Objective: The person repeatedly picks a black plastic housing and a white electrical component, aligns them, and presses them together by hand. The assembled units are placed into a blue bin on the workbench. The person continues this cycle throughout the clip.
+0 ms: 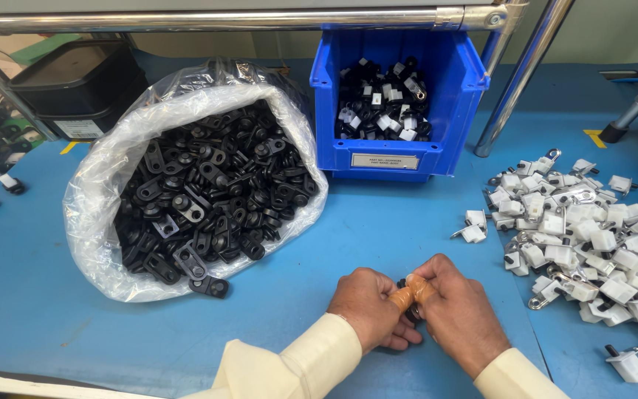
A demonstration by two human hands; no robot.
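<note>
Left hand [367, 307], right hand [458, 314] pinch small black part [405, 284] — blue worktable [378, 229].

A blue surface [319, 244] fills most of the view under even, bright light. A metal rail [208, 18] runs across the top, with slanted metal posts [515, 81] coming down at the right. A black bin [79, 85] stands at the far left. A yellow marking [594, 137] shows at the right.
</note>
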